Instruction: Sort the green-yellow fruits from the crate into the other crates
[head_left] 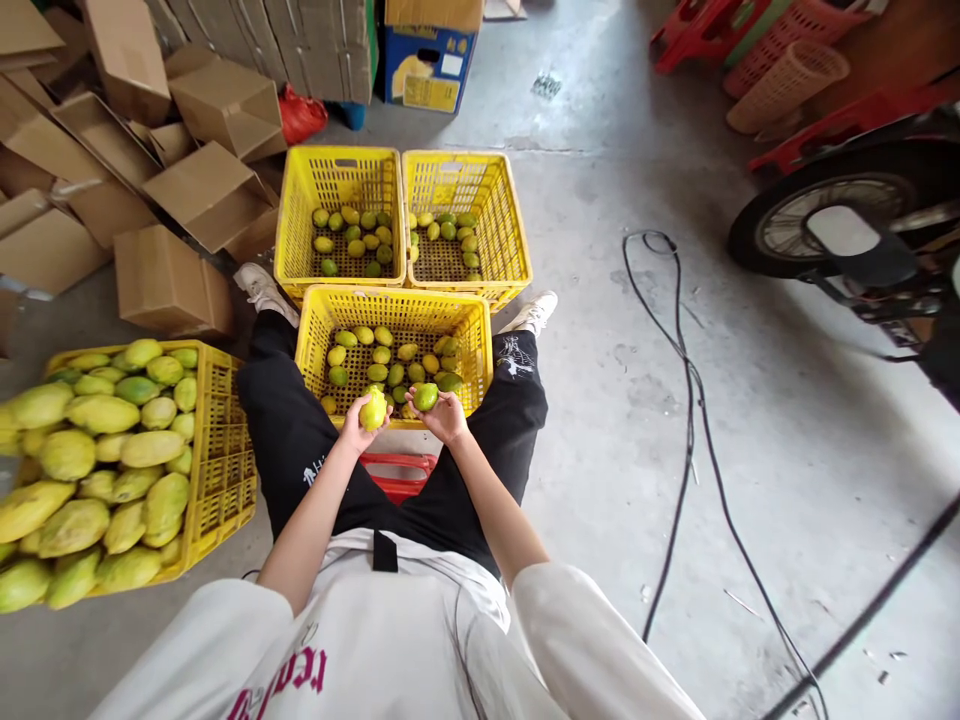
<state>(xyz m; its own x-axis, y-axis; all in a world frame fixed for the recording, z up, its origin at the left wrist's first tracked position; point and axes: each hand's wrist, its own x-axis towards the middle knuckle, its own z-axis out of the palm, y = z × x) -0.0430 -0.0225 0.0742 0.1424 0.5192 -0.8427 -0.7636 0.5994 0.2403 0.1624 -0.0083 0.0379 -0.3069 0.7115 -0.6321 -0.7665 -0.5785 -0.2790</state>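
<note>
My left hand [363, 424] is closed round a yellow-green, mango-like fruit [373, 409] with a lumpy top end. Beside it, my right hand [447, 416] holds a smaller, greener mango-like fruit [425, 397], its fingers underneath. Both hands are above the near rim of a yellow plastic crate [472, 300] between my legs. Several yellow and green fruits [381, 355] lie apart on that crate's floor, and my hands hide some of them. Two more yellow crates stand behind it, the left one [289, 215] and the right one [514, 225], each with several such fruits inside.
A yellow crate [217, 470] heaped with larger yellow-green fruits stands at my left. Cardboard boxes [169, 285] are piled behind it. A black cable [686, 370] runs over the floor at right, near a motorbike wheel [817, 215]. Part of a red stool [394, 487] shows beneath me.
</note>
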